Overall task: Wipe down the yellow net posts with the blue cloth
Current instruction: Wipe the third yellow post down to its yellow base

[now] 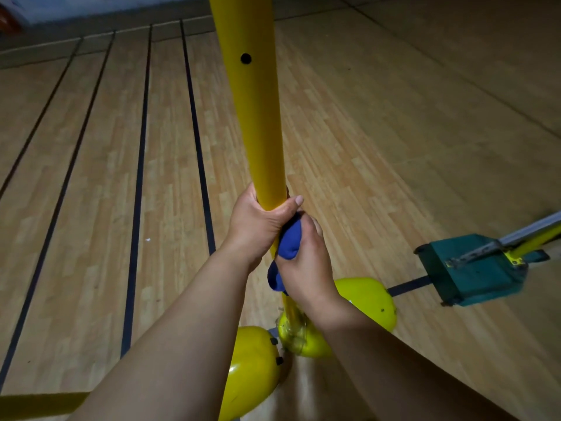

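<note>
Head-camera view, looking down a gym floor: a person's left hand (pixel 258 220) wraps fully round a tall yellow metal net post (pixel 258 117), thumb crossing the front of the tube. Directly below it and touching, the right hand (pixel 306 262) closes round a bunched dark blue cloth (pixel 288 241), pressing it against the same post; folds of cloth bulge out between the two hands and beneath the right palm.

The post rises upright out of the top edge of the picture, with a small round black hole (pixel 246 58) well above the hands. Below the hands it drops to a rounded yellow base (pixel 364 302) whose lobes spread on the pale wooden floor (pixel 394 132).

To the right, near the base but apart from it, sits a green metal box (pixel 473 268) with a grey bar (pixel 528 232) running off the right edge. Dark court lines (pixel 139 177) stripe the boards to the left, where the floor lies open as far as a pale wall (pixel 106 7). A yellow strip (pixel 39 405) crosses the bottom-left corner.
</note>
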